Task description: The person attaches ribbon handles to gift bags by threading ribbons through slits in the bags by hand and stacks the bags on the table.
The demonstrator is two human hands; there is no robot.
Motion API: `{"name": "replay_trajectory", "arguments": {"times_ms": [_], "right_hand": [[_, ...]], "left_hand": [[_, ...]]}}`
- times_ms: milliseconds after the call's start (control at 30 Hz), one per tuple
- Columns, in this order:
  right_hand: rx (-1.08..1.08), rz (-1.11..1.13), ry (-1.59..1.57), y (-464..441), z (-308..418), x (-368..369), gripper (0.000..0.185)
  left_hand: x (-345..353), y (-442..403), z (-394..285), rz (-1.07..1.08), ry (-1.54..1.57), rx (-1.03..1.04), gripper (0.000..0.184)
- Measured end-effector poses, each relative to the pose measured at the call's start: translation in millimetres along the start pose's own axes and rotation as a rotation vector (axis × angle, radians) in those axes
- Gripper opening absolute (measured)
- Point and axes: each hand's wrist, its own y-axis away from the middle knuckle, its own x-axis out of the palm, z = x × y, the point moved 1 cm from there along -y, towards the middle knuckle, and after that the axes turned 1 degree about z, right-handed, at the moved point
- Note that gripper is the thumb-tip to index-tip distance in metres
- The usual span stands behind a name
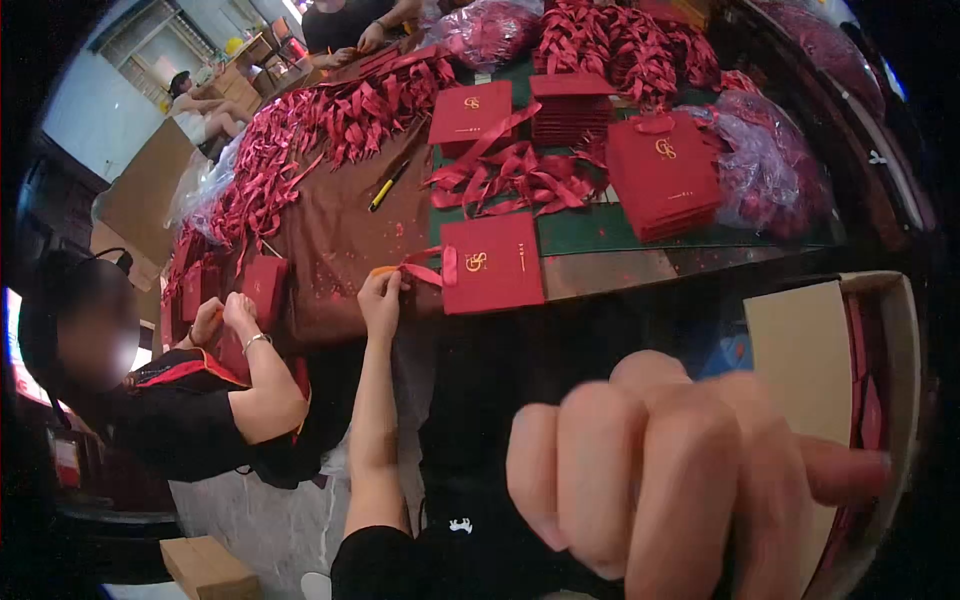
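- Ribbon (424,274) pinched by left hand (379,300), left of bag (492,264).
- Right hand (660,465) seen curled, nearer than bag; grip can't be told.
- Stack (663,178) placed right of bag.

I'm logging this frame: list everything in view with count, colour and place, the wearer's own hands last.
Table: 1, brown and green on top, centre
Front bag: 1, red, table's near edge
Handle ribbon: 1, red, at front bag's left side
Stacked bags: uncountable, red, beyond front bag
Loose ribbons: uncountable, red, heaped across table
Plastic bags: at least three, clear, far edge, right, left
Slim tool: 1, yellow and black, table's middle
Open box: 1, tan, right
Floor box: 1, tan, lower left
Other people: 3, mostly dark clothes, left and far side
Left hand: 1, bare, pinching handle ribbon
Right hand: 1, bare, curled, right foreground
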Motion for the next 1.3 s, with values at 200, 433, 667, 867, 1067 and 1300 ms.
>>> {"name": "replay_trajectory", "arguments": {"times_ms": [200,433,667,867,1067,1300], "right_hand": [[0.068,-0.074,0.012,43,55,5,0.047],[0.144,-0.090,0.015,13,29,1,0.046],[0.206,-0.123,-0.027,14,13,5,0.045],[0.251,-0.148,-0.054,-12,-19,-5,0.044],[0.276,-0.210,-0.057,8,13,-3,0.043],[0.323,-0.254,-0.031,21,57,-25,0.042]], "left_hand": [[-3,2,11,0.012,0.046,-0.013,0.013],[0,-2,-2,-0.002,0.077,-0.054,0.010],[-2,2,2,-0.025,-0.017,0.014,0.010],[-6,1,-7,0.029,-0.067,0.032,0.010],[-9,0,-11,0.051,-0.037,0.027,0.009],[-8,-1,-7,0.049,0.022,0.027,0.009]]}}
